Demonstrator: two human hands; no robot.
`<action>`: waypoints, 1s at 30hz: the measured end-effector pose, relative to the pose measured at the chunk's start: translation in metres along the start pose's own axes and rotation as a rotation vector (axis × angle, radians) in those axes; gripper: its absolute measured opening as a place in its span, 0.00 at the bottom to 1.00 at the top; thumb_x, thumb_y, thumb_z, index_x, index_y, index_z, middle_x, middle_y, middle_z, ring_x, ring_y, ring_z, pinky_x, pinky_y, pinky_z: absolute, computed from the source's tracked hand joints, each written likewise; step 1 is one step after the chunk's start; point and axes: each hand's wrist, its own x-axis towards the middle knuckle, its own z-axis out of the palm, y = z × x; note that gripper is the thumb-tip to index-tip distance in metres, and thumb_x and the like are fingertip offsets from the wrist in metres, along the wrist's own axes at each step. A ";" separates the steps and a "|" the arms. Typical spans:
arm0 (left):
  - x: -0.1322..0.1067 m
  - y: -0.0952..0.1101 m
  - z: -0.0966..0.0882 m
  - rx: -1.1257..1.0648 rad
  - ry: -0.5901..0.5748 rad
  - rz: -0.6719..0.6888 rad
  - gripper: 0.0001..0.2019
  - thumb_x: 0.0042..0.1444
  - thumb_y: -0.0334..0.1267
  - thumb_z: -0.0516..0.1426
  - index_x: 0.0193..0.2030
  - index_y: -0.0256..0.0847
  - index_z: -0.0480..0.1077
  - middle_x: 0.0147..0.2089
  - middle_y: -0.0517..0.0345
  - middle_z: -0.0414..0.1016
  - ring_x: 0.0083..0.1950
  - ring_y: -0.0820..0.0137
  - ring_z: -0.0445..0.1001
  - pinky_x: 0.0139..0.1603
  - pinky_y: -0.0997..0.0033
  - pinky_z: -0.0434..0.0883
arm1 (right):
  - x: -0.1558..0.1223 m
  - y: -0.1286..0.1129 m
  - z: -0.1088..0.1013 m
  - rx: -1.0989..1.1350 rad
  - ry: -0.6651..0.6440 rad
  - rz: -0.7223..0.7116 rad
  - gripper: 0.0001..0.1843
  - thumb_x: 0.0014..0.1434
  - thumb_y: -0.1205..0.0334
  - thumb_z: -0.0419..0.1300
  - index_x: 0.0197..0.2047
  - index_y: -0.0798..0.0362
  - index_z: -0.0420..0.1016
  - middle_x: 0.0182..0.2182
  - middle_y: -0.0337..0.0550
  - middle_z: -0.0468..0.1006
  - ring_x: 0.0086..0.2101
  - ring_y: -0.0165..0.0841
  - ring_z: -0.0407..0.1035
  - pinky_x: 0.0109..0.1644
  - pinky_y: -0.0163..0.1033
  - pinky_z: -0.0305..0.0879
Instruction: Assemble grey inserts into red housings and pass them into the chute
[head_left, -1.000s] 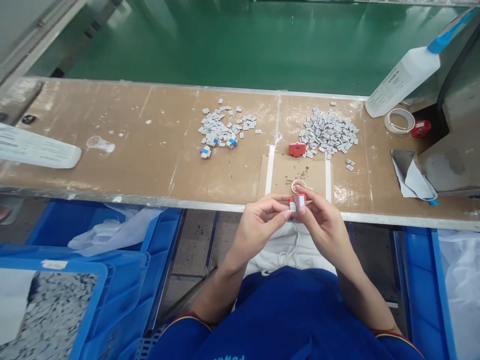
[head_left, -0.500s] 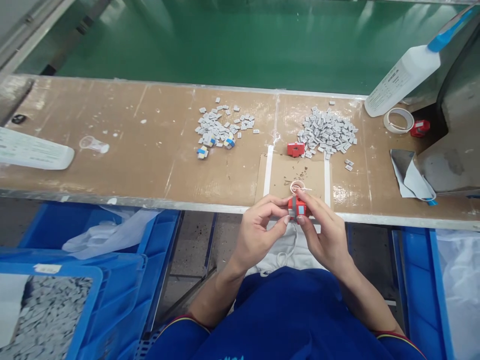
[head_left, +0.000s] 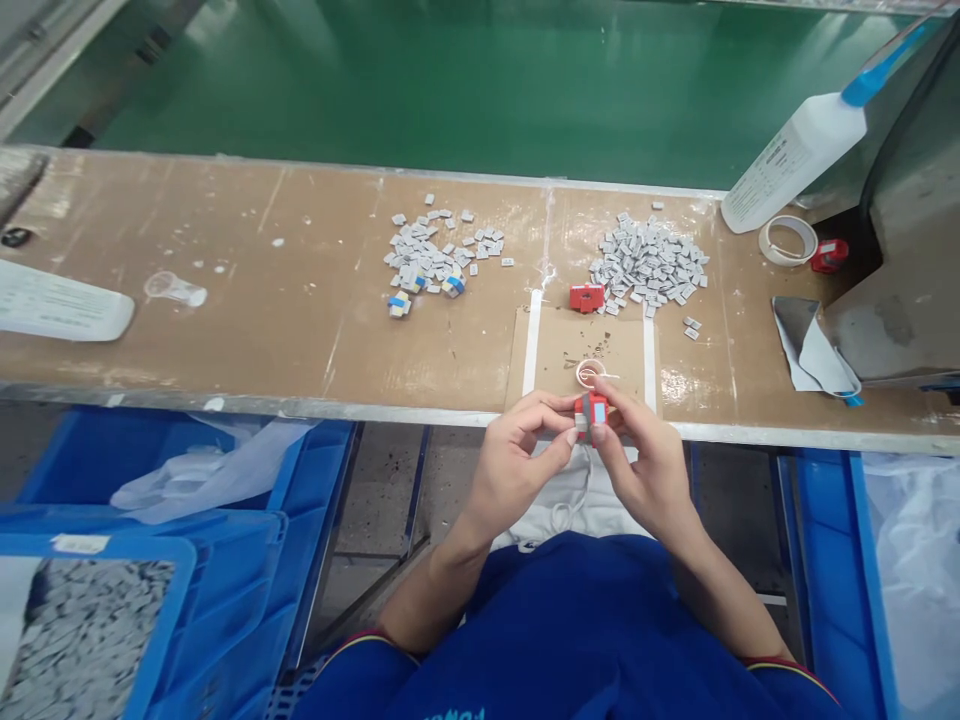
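Between both hands, just in front of the bench edge, is a small red and grey plastic block (head_left: 592, 416) with a pale blue face. My left hand (head_left: 525, 450) pinches its left side between thumb and fingers. From the other side, the thumb and index finger of my right hand (head_left: 645, 460) grip it. A small ring (head_left: 591, 374) with a white strand lies just beyond my fingertips on a cardboard sheet (head_left: 555, 345). Farther back sits a red plastic piece (head_left: 586, 297), beside a heap of small grey tiles (head_left: 649, 260).
More grey tiles (head_left: 424, 245) lie mid-bench with several blue, white and yellow blocks (head_left: 400, 304). At the right stand a white bottle (head_left: 795, 160) and a tape roll (head_left: 787, 241). Another bottle (head_left: 64, 302) lies left. Blue crates (head_left: 232, 570) flank me below the bench.
The view has shifted slightly, so the bench things appear a little farther left. Both hands stay on the red and grey block, which looks turned slightly.
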 end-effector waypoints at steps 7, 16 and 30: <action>0.005 0.013 -0.015 0.225 -0.098 0.273 0.11 0.63 0.28 0.65 0.50 0.45 0.81 0.58 0.50 0.81 0.62 0.64 0.78 0.64 0.63 0.75 | 0.012 -0.010 -0.014 0.610 -0.211 0.483 0.18 0.67 0.46 0.66 0.51 0.50 0.77 0.34 0.40 0.82 0.27 0.29 0.77 0.30 0.33 0.74; 0.003 0.011 -0.015 0.248 -0.196 0.387 0.17 0.66 0.35 0.64 0.61 0.46 0.75 0.64 0.45 0.78 0.64 0.59 0.78 0.65 0.58 0.76 | 0.012 -0.007 -0.012 0.924 -0.377 0.641 0.20 0.66 0.44 0.67 0.49 0.51 0.72 0.31 0.36 0.77 0.26 0.27 0.75 0.29 0.31 0.74; 0.027 -0.019 -0.038 0.548 -0.095 0.180 0.14 0.64 0.40 0.63 0.56 0.50 0.77 0.61 0.57 0.81 0.62 0.59 0.79 0.69 0.61 0.72 | -0.035 0.036 -0.129 0.720 0.105 0.309 0.36 0.52 0.43 0.77 0.57 0.48 0.72 0.37 0.41 0.79 0.32 0.33 0.77 0.35 0.37 0.74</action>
